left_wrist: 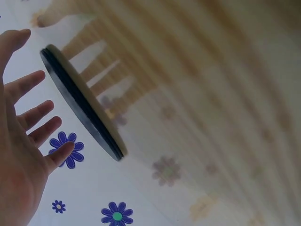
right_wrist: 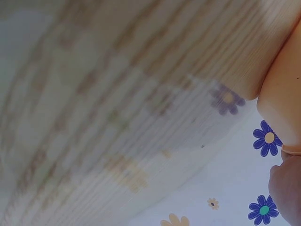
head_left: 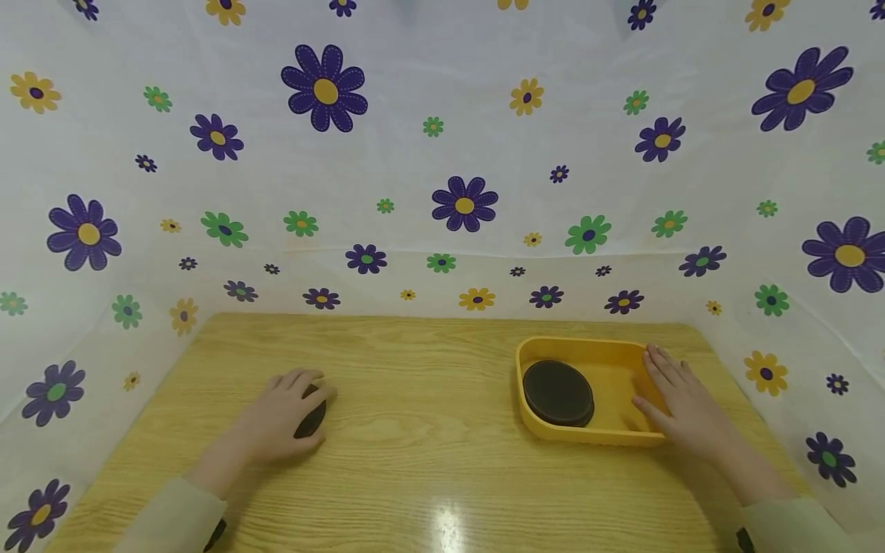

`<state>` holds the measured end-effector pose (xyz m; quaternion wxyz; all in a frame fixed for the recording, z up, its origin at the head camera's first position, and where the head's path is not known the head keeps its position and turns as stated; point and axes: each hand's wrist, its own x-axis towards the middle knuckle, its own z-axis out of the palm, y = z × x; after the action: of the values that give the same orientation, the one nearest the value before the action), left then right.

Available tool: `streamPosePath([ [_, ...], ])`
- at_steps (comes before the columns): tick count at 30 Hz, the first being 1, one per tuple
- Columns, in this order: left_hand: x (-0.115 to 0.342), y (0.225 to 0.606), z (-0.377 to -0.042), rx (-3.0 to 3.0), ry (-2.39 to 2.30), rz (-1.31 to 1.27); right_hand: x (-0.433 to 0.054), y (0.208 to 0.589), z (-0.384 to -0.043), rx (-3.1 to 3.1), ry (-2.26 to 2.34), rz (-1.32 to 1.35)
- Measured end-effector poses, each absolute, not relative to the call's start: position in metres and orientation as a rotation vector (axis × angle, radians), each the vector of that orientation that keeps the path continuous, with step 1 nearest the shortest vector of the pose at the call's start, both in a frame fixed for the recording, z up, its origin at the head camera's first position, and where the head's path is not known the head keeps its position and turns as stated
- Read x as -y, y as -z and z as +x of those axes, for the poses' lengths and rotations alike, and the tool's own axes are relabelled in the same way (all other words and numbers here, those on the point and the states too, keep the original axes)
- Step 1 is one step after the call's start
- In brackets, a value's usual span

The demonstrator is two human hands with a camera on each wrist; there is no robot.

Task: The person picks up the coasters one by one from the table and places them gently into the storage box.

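Observation:
My left hand (head_left: 283, 418) is over a flat black disc (head_left: 313, 411) on the left part of the table, covering much of it in the head view. In the left wrist view the spread fingers (left_wrist: 30, 87) stand beside the black disc (left_wrist: 82, 103), with a gap between them and its face. My right hand (head_left: 691, 403) rests on the right rim of a yellow tray (head_left: 598, 436), fingers straight and thumb reaching over the inside. A larger-looking black disc (head_left: 558, 393) lies in the tray's left end.
The wood-grain table (head_left: 415, 476) is shiny and reflects the hand and flowers in the wrist views. A white cloth (head_left: 387, 161) with printed flowers stands behind the table and along both sides.

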<state>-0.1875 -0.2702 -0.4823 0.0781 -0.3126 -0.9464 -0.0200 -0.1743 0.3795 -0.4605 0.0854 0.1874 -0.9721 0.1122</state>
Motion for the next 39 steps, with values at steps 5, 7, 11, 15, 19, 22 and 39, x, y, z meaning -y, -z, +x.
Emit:
streamPosePath([
  [5, 0.279, 0.483, -0.187, 2.865, 0.051, -0.913, -0.379, 0.46, -0.174, 2.9, -0.328, 0.559],
  [7, 0.281, 0.482, -0.186, 2.874, 0.056, -0.904, -0.378, 0.459, -0.173, 2.909, -0.327, 0.556],
  [11, 0.285, 0.48, -0.186, 2.892, 0.065, -0.887, -0.377, 0.459, -0.172, 2.916, -0.334, 0.549],
  [15, 0.286, 0.479, -0.187, 2.907, 0.073, -0.878, -0.376, 0.458, -0.172, 2.915, -0.342, 0.543],
  [19, 0.285, 0.478, -0.187, 2.933, 0.093, -0.863, -0.375, 0.458, -0.171, 2.915, -0.342, 0.541],
  [22, 0.284, 0.478, -0.187, 2.956, 0.107, -0.848, -0.376, 0.458, -0.171, 2.918, -0.344, 0.541],
  [39, 0.282, 0.48, -0.187, 2.994, 0.142, -0.814, -0.375, 0.46, -0.172, 2.895, -0.337, 0.538],
])
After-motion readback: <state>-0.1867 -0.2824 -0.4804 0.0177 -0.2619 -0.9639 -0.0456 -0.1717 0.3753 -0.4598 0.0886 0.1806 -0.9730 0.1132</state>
